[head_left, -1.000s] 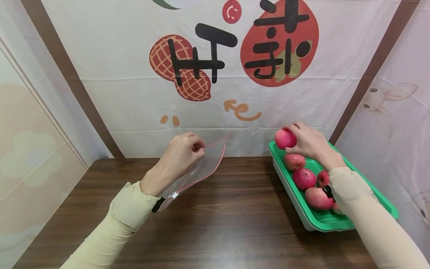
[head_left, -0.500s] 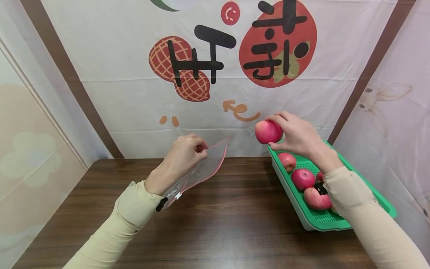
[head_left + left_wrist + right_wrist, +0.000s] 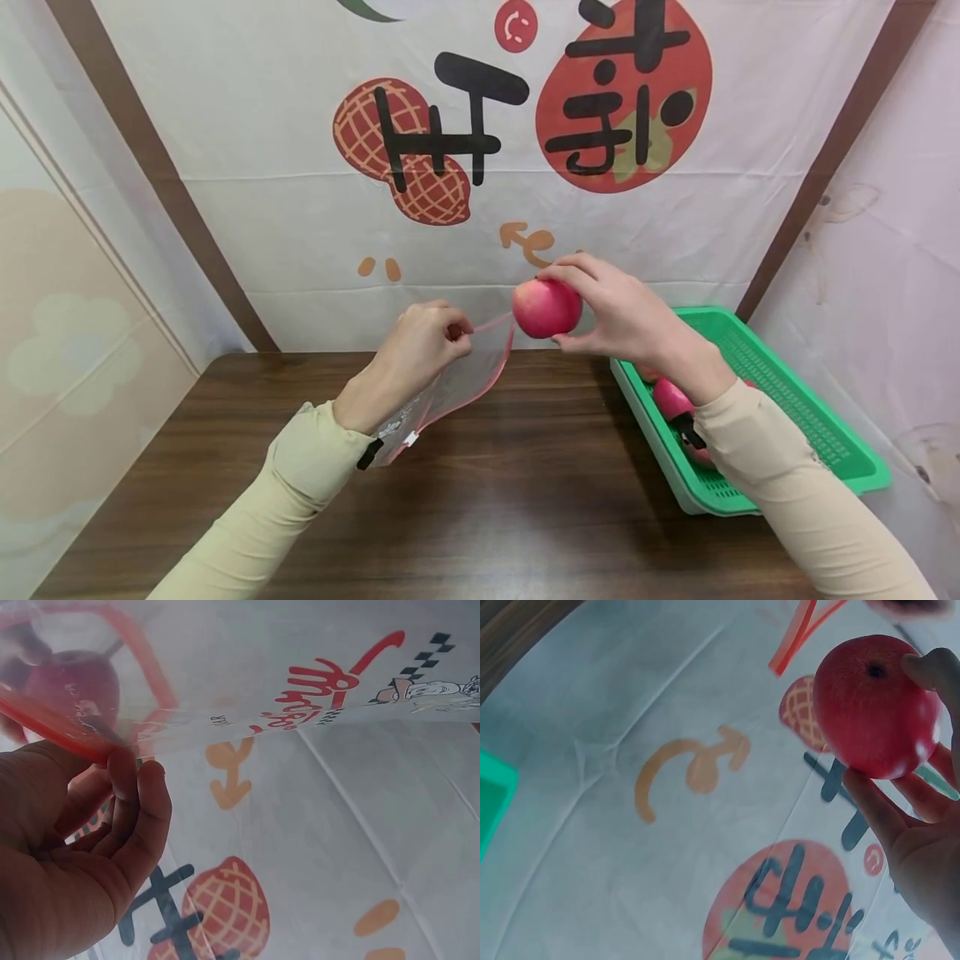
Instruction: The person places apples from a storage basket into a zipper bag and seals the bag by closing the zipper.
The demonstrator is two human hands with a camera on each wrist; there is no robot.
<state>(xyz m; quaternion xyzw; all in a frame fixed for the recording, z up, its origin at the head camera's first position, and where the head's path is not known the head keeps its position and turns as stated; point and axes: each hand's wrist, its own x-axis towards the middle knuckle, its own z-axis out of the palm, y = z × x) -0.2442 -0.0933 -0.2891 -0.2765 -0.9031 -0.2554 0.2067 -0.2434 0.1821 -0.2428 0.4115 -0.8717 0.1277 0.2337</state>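
Note:
My left hand [image 3: 423,342] pinches the red-edged rim of a clear zip bag [image 3: 468,375] between thumb and fingers. The bag hangs above the table with its mouth spread and a white slider at its lower end. In the left wrist view, red lettering and a cartoon show on the bag's film [image 3: 225,667]. My right hand [image 3: 622,317] grips a red apple [image 3: 547,308] from its right side, thumb below and fingers above. The apple is at the right end of the bag's mouth in the head view. The right wrist view shows the apple [image 3: 877,705] with its dark dimple facing the camera.
At the right of the brown wooden table [image 3: 525,500] stands a green basket [image 3: 780,358] in a white outer tray. Several apples [image 3: 671,400] lie in it, partly hidden by my right forearm. A printed cloth [image 3: 300,208] hangs behind the table.
My right hand has carried the apple leftward from above the basket to beside the bag's mouth. My left hand has shifted slightly right, still holding the bag.

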